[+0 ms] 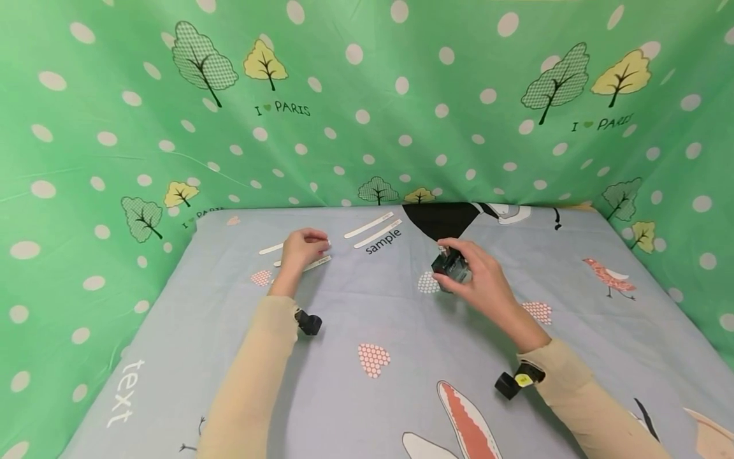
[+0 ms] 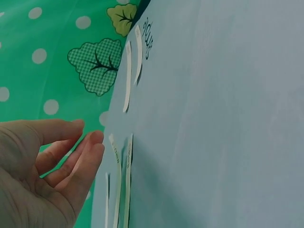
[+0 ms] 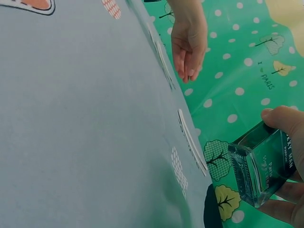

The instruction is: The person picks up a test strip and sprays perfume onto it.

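My right hand [image 1: 484, 277] holds a dark glass perfume bottle [image 1: 450, 266] above the cloth, tilted, with its thumb and fingers around the sides. Printed lettering shows on the bottle [image 3: 266, 166] in the right wrist view. My left hand [image 1: 304, 248] hovers over several narrow white paper strips [image 1: 318, 262] at the left. Its thumb and fingertips stand apart in the left wrist view, and I see nothing between them. One printed strip [image 2: 117, 164] has its end close to the fingertips. The hand partly covers these strips in the head view.
Two more paper strips [image 1: 378, 234] lie near the table's back edge, beside the printed word "sample". A grey-blue patterned cloth [image 1: 344, 408] covers the table. Behind it hangs a green dotted curtain [image 1: 367, 83]. Each wrist carries a small black camera [image 1: 309, 322].
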A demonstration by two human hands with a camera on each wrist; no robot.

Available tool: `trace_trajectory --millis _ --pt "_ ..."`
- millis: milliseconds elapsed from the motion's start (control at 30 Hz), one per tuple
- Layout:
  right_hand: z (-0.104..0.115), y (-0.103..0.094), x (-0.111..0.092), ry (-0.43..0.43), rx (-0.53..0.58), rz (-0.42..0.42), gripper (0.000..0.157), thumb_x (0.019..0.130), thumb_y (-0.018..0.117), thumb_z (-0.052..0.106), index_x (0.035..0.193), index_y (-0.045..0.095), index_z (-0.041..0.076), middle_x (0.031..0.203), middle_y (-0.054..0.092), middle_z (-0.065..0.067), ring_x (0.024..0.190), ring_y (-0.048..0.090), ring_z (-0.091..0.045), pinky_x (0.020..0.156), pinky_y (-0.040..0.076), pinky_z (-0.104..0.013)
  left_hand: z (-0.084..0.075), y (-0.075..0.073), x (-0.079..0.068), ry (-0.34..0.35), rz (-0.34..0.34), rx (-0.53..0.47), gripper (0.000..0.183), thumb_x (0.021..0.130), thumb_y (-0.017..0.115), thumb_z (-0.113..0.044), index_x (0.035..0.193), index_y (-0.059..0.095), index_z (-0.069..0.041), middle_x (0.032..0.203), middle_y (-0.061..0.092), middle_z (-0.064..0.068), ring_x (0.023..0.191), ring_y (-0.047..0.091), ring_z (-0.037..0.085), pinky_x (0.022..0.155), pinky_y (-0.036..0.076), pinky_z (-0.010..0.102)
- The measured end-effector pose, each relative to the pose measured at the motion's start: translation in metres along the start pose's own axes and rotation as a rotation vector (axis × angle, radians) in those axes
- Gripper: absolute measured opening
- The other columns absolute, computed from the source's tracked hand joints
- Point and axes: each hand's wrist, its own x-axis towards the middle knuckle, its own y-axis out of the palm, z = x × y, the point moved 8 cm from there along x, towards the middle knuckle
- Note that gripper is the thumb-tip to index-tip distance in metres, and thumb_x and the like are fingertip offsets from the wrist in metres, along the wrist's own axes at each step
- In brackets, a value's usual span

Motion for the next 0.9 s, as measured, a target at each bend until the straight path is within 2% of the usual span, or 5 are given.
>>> trace_trajectory --millis 367,567,767,900 --pt "-0.003 -0.002 -0.001 0.011 0.007 0.007 0.063 0.076 0.087 0.018 0.133 0.058 0.016 0.122 0.066 -0.010 0.099 0.066 -0.026 0.072 0.058 -0.043 0.005 -0.019 -0.005 0.032 -0.020 0.064 0.026 0.090 0.068 -0.009 0.114 0.070 0.001 0.115 0.071 0.021 0.069 0.060 -0.002 0.068 0.055 0.011" --pt "-0.004 -0.002 -0.001 0.009 0.007 0.006 0.064 0.076 0.087 0.019 0.133 0.058 0.015 0.125 0.066 -0.010 0.107 0.066 -0.029 0.079 0.059 -0.046 0.007 -0.028 -0.009 0.034 -0.022 0.061 0.026 0.091 0.068 -0.009 0.114 0.069 0.003 0.115 0.070 0.022 0.077 0.067 0.008 0.068 0.057 0.013" --pt "-0.005 -0.002 -0.001 0.006 0.005 0.004 0.064 0.076 0.087 0.019 0.133 0.058 0.015 0.124 0.066 -0.010 0.105 0.067 -0.028 0.077 0.059 -0.045 0.011 -0.033 -0.012 0.036 -0.011 0.055 0.026 0.091 0.067 -0.008 0.114 0.068 0.005 0.110 0.070 0.021 0.073 0.065 0.004 0.068 0.057 0.013" --pt "-0.005 -0.002 -0.001 0.000 0.007 0.002 0.064 0.076 0.087 0.017 0.133 0.058 0.015 0.123 0.066 -0.010 0.106 0.066 -0.028 0.079 0.059 -0.045 0.015 -0.037 -0.014 0.027 -0.009 0.073 0.026 0.093 0.067 -0.010 0.115 0.068 0.003 0.113 0.070 0.022 0.078 0.067 0.007 0.069 0.057 0.013"
